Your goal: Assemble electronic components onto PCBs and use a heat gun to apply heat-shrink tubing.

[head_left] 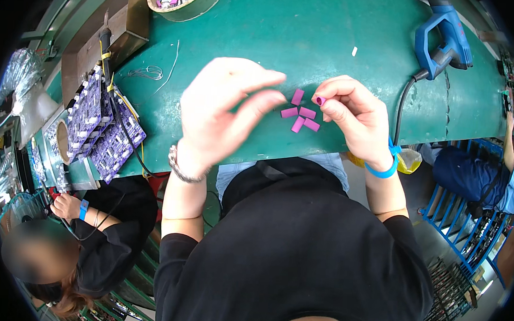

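Observation:
Between the thumb and fingertips of my right hand (355,116) is a short magenta tube (320,100), its open end showing. My left hand (228,104) hovers to the left, slightly blurred, thumb and fingers apart with a gap between them and nothing visible in it. Below and between both hands, several similar magenta tubes (307,113) lie loosely grouped on the green tabletop (240,37). A bracelet circles my left wrist and a blue band my right.
Purple circuit boards (115,144) are stacked at the left, a soldering iron (105,39) and its cable over them. A round tub (186,5) of small parts stands far left. A blue power tool (443,39) lies far right. People work at both sides.

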Demonstrator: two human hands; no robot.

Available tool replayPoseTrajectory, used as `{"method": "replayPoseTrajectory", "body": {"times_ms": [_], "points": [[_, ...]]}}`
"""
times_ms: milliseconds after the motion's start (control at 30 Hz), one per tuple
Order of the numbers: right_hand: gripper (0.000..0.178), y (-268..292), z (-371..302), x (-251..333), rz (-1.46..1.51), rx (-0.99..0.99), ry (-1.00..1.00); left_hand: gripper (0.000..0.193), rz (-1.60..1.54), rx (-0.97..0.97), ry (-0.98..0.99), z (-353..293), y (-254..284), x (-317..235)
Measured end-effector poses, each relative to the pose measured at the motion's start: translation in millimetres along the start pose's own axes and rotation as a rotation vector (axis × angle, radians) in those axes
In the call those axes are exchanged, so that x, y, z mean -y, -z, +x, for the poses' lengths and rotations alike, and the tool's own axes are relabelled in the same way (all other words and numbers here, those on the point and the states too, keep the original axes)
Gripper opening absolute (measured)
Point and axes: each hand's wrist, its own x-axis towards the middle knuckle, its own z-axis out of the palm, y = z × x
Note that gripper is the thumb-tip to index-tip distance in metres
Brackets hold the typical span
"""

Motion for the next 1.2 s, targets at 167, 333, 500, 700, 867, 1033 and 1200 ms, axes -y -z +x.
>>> {"method": "replayPoseTrajectory", "body": {"times_ms": [167, 333, 500, 700, 867, 1033, 1200], "points": [[0.008, -8.0, 0.6, 5.2, 0.243, -0.029, 0.016, 0.038, -0.138, -0.045, 0.077, -2.8, -17.8, -27.9], [0.012, -11.3, 1.5, 5.4, 0.046, -0.022, 0.191, 0.029, -0.25, -0.102, 0.091, -6.8, -28.4, -28.6], [0.021, -14.7, -0.2, 12.8, -0.087, -0.103, 0.254, 0.017, -0.424, -0.164, 0.156, -9.7, -35.5, -35.1], [0.03, -20.1, -2.7, 15.3, -0.039, -0.07, 0.275, 0.013, -1.144, -0.27, 0.547, -20.2, -43.0, -32.1], [0.029, -26.2, -2.6, 19.5, -0.138, -0.134, 0.319, 0.017, -1.251, -0.265, 0.639, -19.6, -45.4, -39.0], [0.025, -27.6, -1.5, 23.8, -0.289, -0.175, 0.409, 0.019, -1.403, -0.208, 0.723, -23.5, -46.1, -38.2], [0.026, -26.7, -1.1, 27.3, -0.341, -0.156, 0.456, 0.022, -1.448, -0.15, 0.741, -25.5, -44.4, -36.6]]}}
